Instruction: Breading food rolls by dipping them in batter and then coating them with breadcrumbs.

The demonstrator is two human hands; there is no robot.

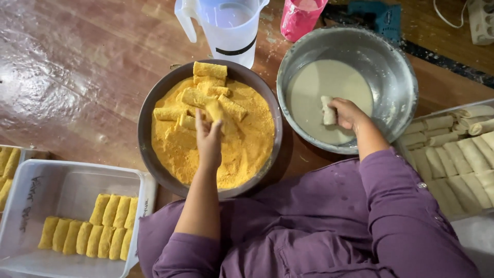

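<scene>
Left hand: the left hand [208, 138] reaches into the dark round bowl [149, 110], fingers spread and loosely curled over a crumbed roll [215, 110]; whether it actually grips the roll cannot be told.
Right hand: the right hand [348, 113] is in the steel bowl [396, 67], fingers closed around a pale uncoated roll [328, 110] held at the surface of the batter [324, 80].
Dark round bowl: filled with orange-yellow breadcrumbs [242, 149]; several coated rolls lie piled toward its far side, one at the rim [210, 69].
Steel bowl: holds a shallow pool of pale beige batter; its inner wall is smeared with it. It sits just right of the dark bowl.
Left plastic tub: a clear rectangular tub [62, 177] holds two rows of finished crumbed rolls [103, 226], set side by side in its near right part; the rest of its bottom shows bare.
Far-left tub: only an edge shows [7, 164], with more crumbed rolls inside.
Right tray: a tray [437, 110] packed with pale wrapped rolls [458, 164] in rows, uncoated.
Jug: a translucent white measuring jug [226, 23] stands beyond the dark bowl; its contents cannot be told.
Pink cup: a pink container [301, 18] stands beside the jug.
Surface: a glossy brown wooden surface [77, 67] carries everything, dusted with crumbs near the jug.
Sleeves: purple, pushed up on the left arm.
</scene>
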